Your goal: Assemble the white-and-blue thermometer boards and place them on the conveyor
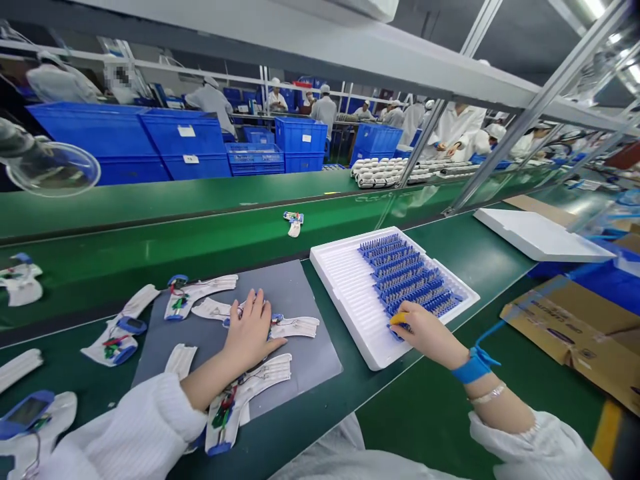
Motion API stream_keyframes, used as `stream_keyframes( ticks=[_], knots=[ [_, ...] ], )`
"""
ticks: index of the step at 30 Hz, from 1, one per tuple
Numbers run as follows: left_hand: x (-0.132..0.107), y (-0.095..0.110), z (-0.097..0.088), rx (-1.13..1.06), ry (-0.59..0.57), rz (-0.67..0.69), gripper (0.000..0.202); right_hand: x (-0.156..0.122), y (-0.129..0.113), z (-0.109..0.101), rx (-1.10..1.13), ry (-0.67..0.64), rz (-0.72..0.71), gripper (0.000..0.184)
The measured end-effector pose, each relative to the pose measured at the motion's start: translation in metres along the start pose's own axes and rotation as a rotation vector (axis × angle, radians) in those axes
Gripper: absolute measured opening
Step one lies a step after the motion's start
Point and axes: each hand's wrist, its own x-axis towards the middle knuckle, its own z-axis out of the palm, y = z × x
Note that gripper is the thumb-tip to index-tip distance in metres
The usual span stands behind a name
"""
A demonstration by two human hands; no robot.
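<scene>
My left hand (249, 331) lies flat, fingers stretched out, on a white device half-shell (295, 326) on the grey mat (300, 293). Another open white shell with wires (240, 399) sits just below that hand. My right hand (425, 331), with a yellow finger cot and a blue wrist strap (475, 365), reaches into the white foam tray (350, 300). Its fingertips pinch at the near end of the rows of small blue parts (407, 273); what they hold is hidden.
Several white shells with blue ends (117, 330) lie left of the mat. One unit (293, 222) rides on the green conveyor (150, 247). A white foam lid (540, 235) and cardboard box (575, 333) stand right. Blue crates (185, 143) and white-coated workers fill the background.
</scene>
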Motion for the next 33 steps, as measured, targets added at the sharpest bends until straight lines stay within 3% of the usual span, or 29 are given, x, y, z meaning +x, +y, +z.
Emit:
stream_keyframes(
  ticks=[4,8,10,13,17,19,22,25,27,29,33],
  knots=[
    [0.000,-0.010,0.000,-0.055,-0.039,-0.068,0.100,-0.004,-0.025,-0.013,0.115,0.104,-0.030,0.025],
    [-0.007,-0.018,0.001,-0.103,-0.071,0.014,0.096,-0.002,-0.068,-0.014,0.313,0.194,-0.090,0.026],
    [-0.009,-0.013,0.000,-0.128,-0.024,0.067,0.091,0.006,-0.092,-0.004,0.467,0.184,-0.149,0.023],
    [-0.005,0.002,-0.001,-0.292,0.020,0.180,0.087,0.026,-0.125,0.021,0.653,0.049,-0.173,0.019],
    [0.004,0.018,-0.003,-0.486,-0.036,0.244,0.066,0.049,-0.149,0.047,0.654,-0.047,-0.107,0.021],
    [0.006,0.020,-0.007,-0.538,-0.030,0.182,0.059,0.053,-0.150,0.050,0.665,-0.048,-0.102,0.023],
    [0.003,0.019,-0.021,-0.666,0.015,0.035,0.067,0.053,-0.145,0.042,0.754,-0.055,-0.144,0.022],
    [-0.009,0.016,-0.040,-1.146,-0.002,-0.135,0.081,0.050,-0.144,0.030,0.821,-0.061,-0.213,0.019],
    [-0.020,0.015,-0.051,-1.550,-0.082,-0.246,0.084,0.049,-0.147,0.022,0.836,-0.079,-0.242,0.018],
    [-0.032,0.013,-0.059,-1.803,-0.161,-0.326,0.085,0.048,-0.153,0.016,0.835,-0.100,-0.278,0.019],
    [-0.050,0.010,-0.068,-1.891,-0.119,-0.383,0.084,0.046,-0.168,0.010,0.793,-0.083,-0.349,0.019]
  ],
)
